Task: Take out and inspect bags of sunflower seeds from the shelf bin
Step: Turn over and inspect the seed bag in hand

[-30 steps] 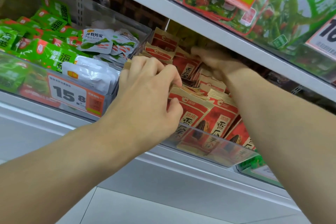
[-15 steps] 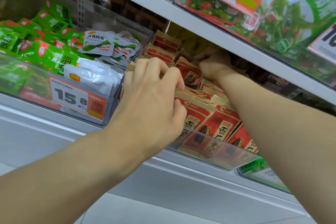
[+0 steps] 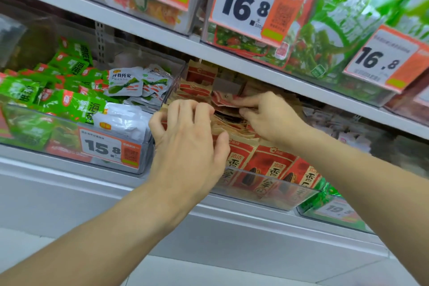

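Observation:
A clear plastic shelf bin (image 3: 274, 195) holds several red and tan bags of sunflower seeds (image 3: 267, 162), standing in rows. My left hand (image 3: 188, 144) is over the front left of the bin, fingers curled into the tops of the bags and thumb pressed against the front row. My right hand (image 3: 269, 116) reaches deeper in, under the upper shelf, and pinches the top of a red bag (image 3: 224, 100) between thumb and fingers. The bags beneath both hands are hidden.
The grey upper shelf (image 3: 232, 53) hangs low over the bin, carrying bins with 16.8 price tags (image 3: 246, 7). To the left a bin of green and white snack packs (image 3: 69, 104) bears a 15.8 tag (image 3: 104, 146). A green-pack bin (image 3: 334, 211) sits lower right.
The view has tilted up, showing more of the upper shelf. My right hand has drawn back out of the bin's rear and now pinches a bag top. My left hand stays among the front bags.

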The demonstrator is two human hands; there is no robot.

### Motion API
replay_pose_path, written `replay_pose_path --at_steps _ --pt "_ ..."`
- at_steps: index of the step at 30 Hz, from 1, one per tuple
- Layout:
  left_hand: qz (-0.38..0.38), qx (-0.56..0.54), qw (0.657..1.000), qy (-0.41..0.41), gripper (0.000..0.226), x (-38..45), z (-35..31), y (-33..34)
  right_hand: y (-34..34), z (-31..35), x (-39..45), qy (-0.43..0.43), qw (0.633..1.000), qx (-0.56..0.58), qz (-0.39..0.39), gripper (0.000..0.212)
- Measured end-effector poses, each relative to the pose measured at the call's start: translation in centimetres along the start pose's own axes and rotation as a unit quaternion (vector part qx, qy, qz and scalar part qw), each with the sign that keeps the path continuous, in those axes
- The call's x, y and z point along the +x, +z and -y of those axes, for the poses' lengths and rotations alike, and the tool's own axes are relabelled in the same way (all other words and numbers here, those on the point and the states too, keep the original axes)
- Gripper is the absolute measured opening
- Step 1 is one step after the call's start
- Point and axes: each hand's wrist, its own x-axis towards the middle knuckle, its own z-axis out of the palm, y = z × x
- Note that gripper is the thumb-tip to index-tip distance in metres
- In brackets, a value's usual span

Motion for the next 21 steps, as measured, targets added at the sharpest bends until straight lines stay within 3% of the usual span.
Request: replay_pose_path --at_steps 6,10,15,17,19,21 --pt "-0.005 -0.026 1.0 -0.007 0.044 -0.1 0.0 -0.6 -1.3 0.5 -3.8 -0.045 0.996 0.058 -0.046 0.03" --pt "0.0 -0.043 0.999 -0.009 0.05 0.1 -0.1 -0.8 -1.0 0.8 -6.5 -0.151 0.973 0.025 -0.171 0.028" --pt "-0.02 -0.114 0.993 0.019 0.045 0.1 -1.0 -1.9 -0.8 1.7 -9.8 -0.259 0.888 0.116 -0.361 0.015" --pt "-0.062 -0.142 0.986 0.063 0.039 0.3 -1.6 -2.8 -0.8 3.2 -11.2 -0.245 0.841 0.249 -0.413 0.017" --pt "-0.104 -0.191 0.969 0.121 0.035 0.2 -2.3 -3.9 -1.1 5.3 -12.3 -0.203 0.769 0.416 -0.441 0.022" --pt "-0.102 -0.284 0.942 0.145 0.029 -0.3 -3.1 -4.9 -1.9 7.0 -12.9 -0.148 0.709 0.528 -0.444 0.023"
